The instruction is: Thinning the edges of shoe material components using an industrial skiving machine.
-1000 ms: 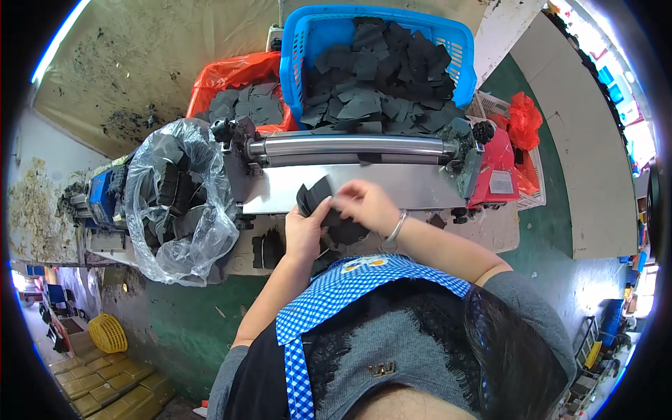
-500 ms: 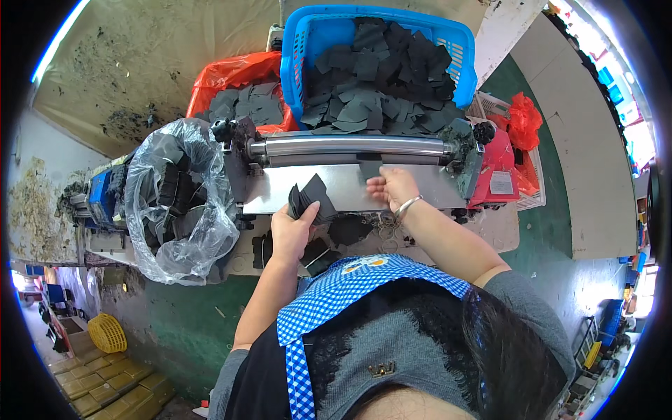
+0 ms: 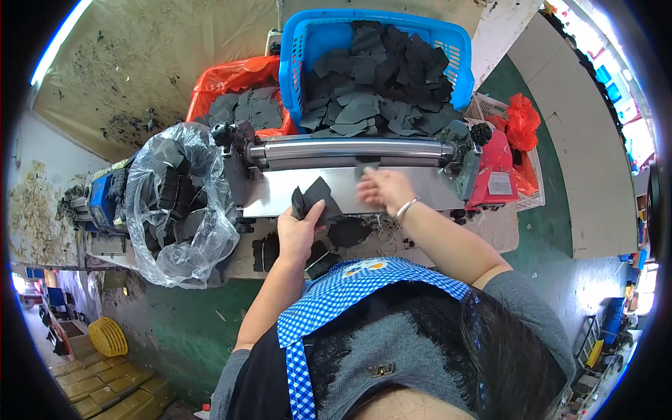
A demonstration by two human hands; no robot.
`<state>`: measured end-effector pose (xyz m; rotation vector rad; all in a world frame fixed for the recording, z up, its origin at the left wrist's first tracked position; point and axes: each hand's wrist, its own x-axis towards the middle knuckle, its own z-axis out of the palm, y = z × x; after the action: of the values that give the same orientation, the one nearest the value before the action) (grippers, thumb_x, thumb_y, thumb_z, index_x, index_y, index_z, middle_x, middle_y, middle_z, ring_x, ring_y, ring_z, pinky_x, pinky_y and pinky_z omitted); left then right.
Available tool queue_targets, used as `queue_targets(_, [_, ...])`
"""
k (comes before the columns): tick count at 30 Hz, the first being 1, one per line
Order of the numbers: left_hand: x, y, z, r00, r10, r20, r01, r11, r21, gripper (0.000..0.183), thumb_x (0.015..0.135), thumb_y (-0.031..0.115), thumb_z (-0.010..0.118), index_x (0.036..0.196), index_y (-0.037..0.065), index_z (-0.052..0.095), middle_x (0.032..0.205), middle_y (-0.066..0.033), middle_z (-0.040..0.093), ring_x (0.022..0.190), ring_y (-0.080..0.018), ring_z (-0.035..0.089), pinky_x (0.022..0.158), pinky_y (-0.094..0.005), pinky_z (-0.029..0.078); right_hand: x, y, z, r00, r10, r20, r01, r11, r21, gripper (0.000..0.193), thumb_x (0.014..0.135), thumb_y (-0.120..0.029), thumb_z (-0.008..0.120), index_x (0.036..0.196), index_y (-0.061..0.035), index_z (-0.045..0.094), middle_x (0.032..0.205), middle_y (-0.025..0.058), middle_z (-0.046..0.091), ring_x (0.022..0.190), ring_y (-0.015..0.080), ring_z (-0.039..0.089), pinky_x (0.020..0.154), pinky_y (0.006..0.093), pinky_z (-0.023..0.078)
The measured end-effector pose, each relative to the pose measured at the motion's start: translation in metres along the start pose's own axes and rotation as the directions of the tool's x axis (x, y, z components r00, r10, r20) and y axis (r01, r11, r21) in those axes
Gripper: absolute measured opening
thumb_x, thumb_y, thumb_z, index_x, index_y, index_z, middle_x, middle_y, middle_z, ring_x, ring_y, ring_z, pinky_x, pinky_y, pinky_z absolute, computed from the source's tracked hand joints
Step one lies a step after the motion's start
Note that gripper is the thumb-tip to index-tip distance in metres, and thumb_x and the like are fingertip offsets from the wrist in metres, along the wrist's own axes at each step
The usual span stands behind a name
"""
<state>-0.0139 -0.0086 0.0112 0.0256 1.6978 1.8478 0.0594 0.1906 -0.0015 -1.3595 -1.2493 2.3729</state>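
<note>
Gripping left hand (image 3: pixel 295 234): our thumb and fingers close around a fanned stack of black sheets (image 3: pixel 323 199), centre of the frame, over the metal plate (image 3: pixel 273 189); much as half a second ago.
Right hand (image 3: pixel 387 190): fingers loosely spread, slightly blurred, tips by the lower edge of a single black sheet (image 3: pixel 367 162); we cannot tell whether they touch. One second ago this hand was beside the stack; now we have the two hands apart.
Sheet at the roller: just below the steel roller (image 3: pixel 350 148), upper centre; we see less of it than half a second ago.
Plate edges: the front edge runs beneath our hands; dark end blocks (image 3: pixel 460 162) bound both sides.
Room: metal surface shows between our hands and again toward the right end.
Upper edge: a blue basket (image 3: pixel 378 14) heaped with black sheets sits behind the roller.
Left side: a clear plastic bag (image 3: pixel 189 262) crowds the left end.
Near side: black bundles (image 3: pixel 266 252) lie between plate and checked apron (image 3: pixel 301 315).
</note>
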Motion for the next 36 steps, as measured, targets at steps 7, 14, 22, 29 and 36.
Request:
queue_targets(7, [-0.002,-0.006,0.009,0.998,-0.051,0.044,0.057,0.987,-0.151,0.012,0.079,0.011,0.070,0.082,0.001,0.064,0.073,-0.0036,0.063,0.060,-0.0087,0.058,0.049,-0.0218,0.045,-0.035,0.027,0.021,0.887,-0.097,0.451,0.286,0.883,-0.373,0.024,0.085,-0.020,0.063,0.095,0.0017,0.064,0.078,0.0086,0.065,0.065,0.0145,0.065,0.055,0.0226,0.050])
queue_targets(14, [0.001,-0.007,0.008,0.997,0.070,-0.034,-0.072,0.995,-0.074,0.014,0.079,0.011,0.070,0.086,0.001,0.064,0.076,-0.0035,0.064,0.061,-0.0094,0.057,0.051,-0.0223,0.046,-0.011,0.004,0.010,0.995,-0.072,0.066,0.087,0.964,-0.253,0.026,0.087,-0.020,0.060,0.097,0.0033,0.059,0.079,0.0121,0.064,0.065,0.0164,0.065,0.051,0.0232,0.051])
queue_targets(22, [0.005,-0.011,0.004,0.999,-0.034,-0.002,0.033,0.988,-0.152,0.017,0.080,0.016,0.070,0.091,0.003,0.065,0.079,-0.0029,0.063,0.064,-0.0100,0.057,0.055,-0.0233,0.045,-0.009,0.013,0.006,0.989,-0.068,0.128,0.101,0.957,-0.273,0.022,0.087,-0.022,0.060,0.087,0.0000,0.059,0.076,0.0111,0.065,0.058,0.0152,0.063,0.048,0.0219,0.049])
queue_targets(29, [0.003,-0.009,0.004,0.993,0.013,0.119,0.021,0.961,-0.276,0.019,0.085,0.018,0.065,0.097,0.004,0.059,0.084,-0.0051,0.063,0.064,-0.0118,0.058,0.051,-0.0244,0.046,-0.054,0.012,0.029,0.848,0.198,0.491,-0.013,0.935,-0.356,0.021,0.089,-0.023,0.058,0.085,-0.0026,0.056,0.069,0.0076,0.062,0.053,0.0123,0.059,0.043,0.0205,0.044])
queue_targets(36, [0.008,-0.011,-0.008,0.994,-0.073,0.077,0.083,0.988,-0.131,0.023,0.091,0.025,0.049,0.094,0.002,0.053,0.077,-0.0062,0.060,0.065,-0.0143,0.059,0.055,-0.0248,0.047,0.006,0.000,0.000,0.998,0.014,-0.064,-0.001,0.981,0.194,0.018,0.089,-0.020,0.059,0.082,-0.0032,0.056,0.073,0.0080,0.062,0.055,0.0118,0.059,0.045,0.0217,0.045])
